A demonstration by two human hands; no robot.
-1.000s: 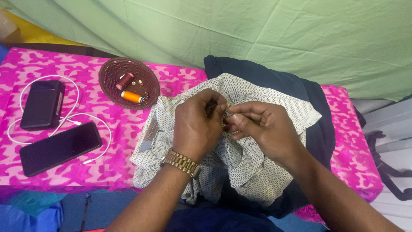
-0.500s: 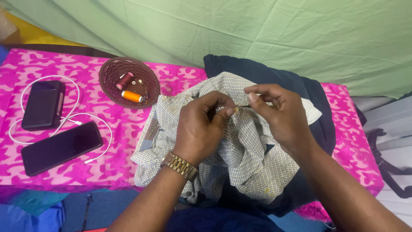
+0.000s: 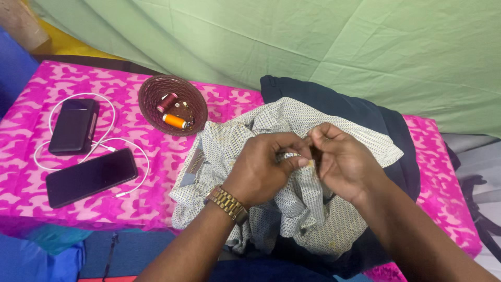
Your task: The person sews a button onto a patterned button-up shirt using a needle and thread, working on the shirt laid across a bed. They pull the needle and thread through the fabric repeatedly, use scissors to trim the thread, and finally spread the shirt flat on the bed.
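Half a second ago the right hand (image 3: 342, 164) was lifted up and away toward the far edge of the table, above the patterned shirt (image 3: 292, 203), with its fingers spread apart from the left hand (image 3: 261, 169). It has since come back down and inward, and its fingertips (image 3: 314, 142) again meet those of the left hand over a bunched fold of the cloth, much as they did a second ago. The fold between them sits gathered tighter, and the left thumb has closed over it.
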